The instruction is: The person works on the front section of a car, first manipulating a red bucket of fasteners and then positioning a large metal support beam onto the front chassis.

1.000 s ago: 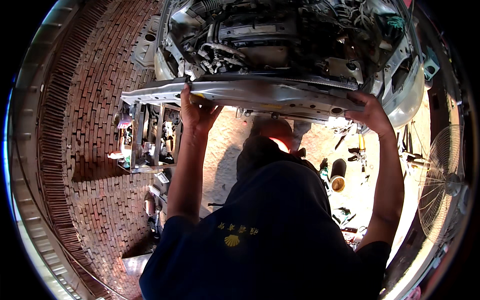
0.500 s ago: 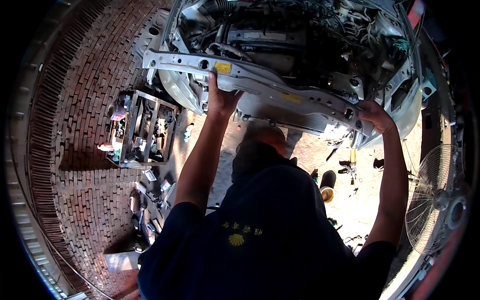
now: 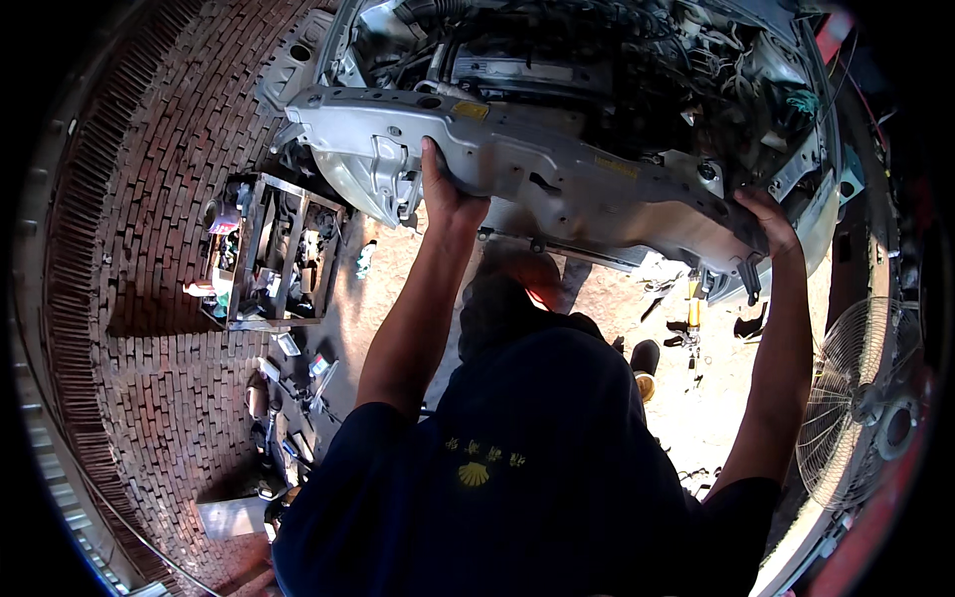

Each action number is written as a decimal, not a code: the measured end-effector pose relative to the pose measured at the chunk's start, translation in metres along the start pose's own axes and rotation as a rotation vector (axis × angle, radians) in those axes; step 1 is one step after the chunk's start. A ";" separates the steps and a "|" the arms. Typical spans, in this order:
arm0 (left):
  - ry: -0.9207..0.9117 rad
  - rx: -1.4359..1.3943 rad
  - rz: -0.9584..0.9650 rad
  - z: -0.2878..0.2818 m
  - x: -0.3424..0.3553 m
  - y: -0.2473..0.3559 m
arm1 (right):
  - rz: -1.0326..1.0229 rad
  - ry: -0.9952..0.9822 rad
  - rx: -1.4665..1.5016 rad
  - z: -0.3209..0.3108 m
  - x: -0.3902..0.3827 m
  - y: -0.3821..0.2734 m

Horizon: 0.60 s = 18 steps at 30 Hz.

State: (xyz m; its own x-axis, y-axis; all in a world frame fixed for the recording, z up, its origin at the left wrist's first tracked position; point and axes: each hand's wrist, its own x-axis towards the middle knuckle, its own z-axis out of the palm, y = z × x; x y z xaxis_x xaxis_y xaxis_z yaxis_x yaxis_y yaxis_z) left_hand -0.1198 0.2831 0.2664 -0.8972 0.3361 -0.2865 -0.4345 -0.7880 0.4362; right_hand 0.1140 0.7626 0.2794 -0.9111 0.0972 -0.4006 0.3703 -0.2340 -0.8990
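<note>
A long grey metal radiator support panel [image 3: 527, 169] spans the front of an opened car, held between my two hands. My left hand [image 3: 453, 194] grips its lower edge left of the middle, thumb up on the front face and fingers hidden behind. At the right end, my right hand [image 3: 771, 221] is closed round the panel, its thumb near the top edge. The panel slants down to the right. Behind it lies the engine [image 3: 527, 75], and below its middle the radiator [image 3: 557, 237] shows in part.
On the left stands a metal-framed cart [image 3: 261, 323] full of parts and tools, on brick paving [image 3: 169, 298]. A wire-caged fan [image 3: 860, 408] is at the right. A yellow-handled tool [image 3: 694, 313] and a dark cylinder [image 3: 646, 373] are on the floor.
The panel has tipped in my hands, so more of its broad front face shows. Its right end has swung slightly right with my right hand. My grip stays on both sides.
</note>
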 end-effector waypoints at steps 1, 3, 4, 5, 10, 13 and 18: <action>0.002 0.005 0.003 0.001 0.001 0.001 | -0.017 0.085 -0.037 -0.002 0.004 0.000; 0.074 -0.033 0.002 0.003 0.005 0.001 | -0.024 0.195 -0.078 -0.006 0.010 -0.002; 0.075 -0.029 0.004 0.003 0.007 0.001 | -0.041 0.182 -0.077 -0.006 0.012 -0.003; 0.060 -0.043 0.017 0.003 0.009 0.000 | -0.049 0.205 -0.119 -0.006 0.014 -0.004; 0.040 -0.132 0.025 0.001 0.016 0.000 | -0.061 0.268 -0.154 0.002 0.021 -0.006; 0.029 -0.150 0.042 0.005 0.017 0.002 | -0.043 0.246 -0.059 -0.001 0.020 -0.001; 0.038 -0.060 0.132 0.013 0.018 0.006 | -0.455 0.924 0.390 0.001 -0.009 0.054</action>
State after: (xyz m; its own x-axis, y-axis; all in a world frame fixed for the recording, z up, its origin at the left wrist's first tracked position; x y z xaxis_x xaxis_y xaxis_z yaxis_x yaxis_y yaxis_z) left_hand -0.1399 0.2910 0.2753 -0.9421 0.2083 -0.2627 -0.3060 -0.8541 0.4205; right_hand 0.1421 0.7485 0.2341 -0.4013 0.9000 -0.1702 -0.1965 -0.2661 -0.9437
